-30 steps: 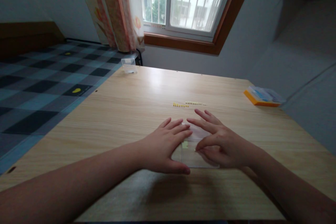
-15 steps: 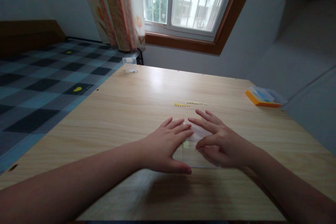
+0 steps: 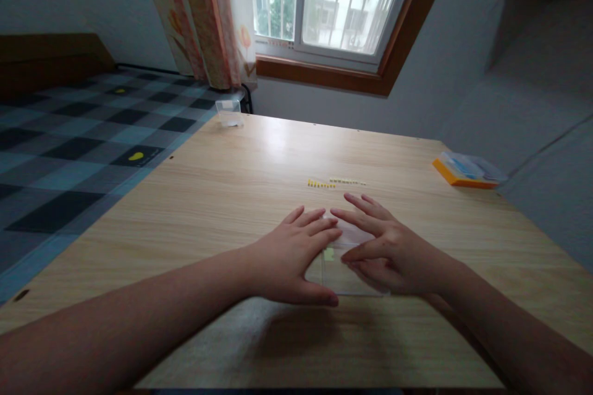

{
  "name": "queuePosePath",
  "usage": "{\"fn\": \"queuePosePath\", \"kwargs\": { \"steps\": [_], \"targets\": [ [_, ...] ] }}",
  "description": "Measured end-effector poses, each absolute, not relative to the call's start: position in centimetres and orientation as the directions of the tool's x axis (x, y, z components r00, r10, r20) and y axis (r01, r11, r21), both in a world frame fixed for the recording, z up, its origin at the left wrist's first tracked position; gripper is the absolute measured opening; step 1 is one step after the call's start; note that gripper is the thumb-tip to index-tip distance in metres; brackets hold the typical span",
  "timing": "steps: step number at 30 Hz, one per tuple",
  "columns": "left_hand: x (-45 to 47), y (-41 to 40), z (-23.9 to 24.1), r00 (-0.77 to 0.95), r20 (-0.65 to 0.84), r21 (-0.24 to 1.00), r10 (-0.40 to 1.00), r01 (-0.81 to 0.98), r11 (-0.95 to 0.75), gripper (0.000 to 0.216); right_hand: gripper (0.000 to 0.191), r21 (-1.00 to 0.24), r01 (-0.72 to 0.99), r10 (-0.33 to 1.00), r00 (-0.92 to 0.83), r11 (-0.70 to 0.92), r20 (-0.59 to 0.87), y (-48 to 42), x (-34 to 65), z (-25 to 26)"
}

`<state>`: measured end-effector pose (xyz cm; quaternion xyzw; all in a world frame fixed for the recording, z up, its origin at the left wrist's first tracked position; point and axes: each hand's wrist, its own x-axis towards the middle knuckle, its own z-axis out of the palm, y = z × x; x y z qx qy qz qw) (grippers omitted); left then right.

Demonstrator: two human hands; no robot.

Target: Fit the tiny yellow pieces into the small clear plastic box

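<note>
A clear, flat, square tray or frame [image 3: 356, 284] lies on the table between my hands. Small pale yellow-green pieces [image 3: 328, 253], shaped like jigsaw pieces, sit at its left side. My left hand [image 3: 291, 259] is open, fingers spread, resting over the tray's left edge with the thumb at the near edge. Over the tray's right part, my right hand [image 3: 389, 253] has thumb and index finger pinched together just right of the yellow-green pieces, its other fingers stretched out. Whatever is between those fingertips is too small to make out.
Beyond my hands, several tiny yellow pieces [image 3: 321, 184] and paler pieces [image 3: 347, 181] lie in rows on the wooden table [image 3: 222, 191]. A clear plastic box [image 3: 229, 112] stands at the far left corner. An orange case with a clear top [image 3: 467, 171] is at the right edge.
The pinched fingertips of my right hand have shifted slightly left, closer to the yellow-green pieces. My left hand stays in place.
</note>
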<state>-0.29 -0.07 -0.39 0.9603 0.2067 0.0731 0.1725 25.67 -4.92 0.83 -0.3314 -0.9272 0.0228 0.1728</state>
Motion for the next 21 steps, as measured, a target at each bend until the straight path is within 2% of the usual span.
{"fn": "queuePosePath", "kwargs": {
  "steps": [21],
  "targets": [
    [-0.36, -0.03, -0.72, 0.900, 0.103, 0.358, 0.424, 0.364, -0.860, 0.099, 0.028, -0.210, 0.579, 0.615, -0.723, 0.788, 0.315, -5.09, 24.92, 0.49]
  ]
}}
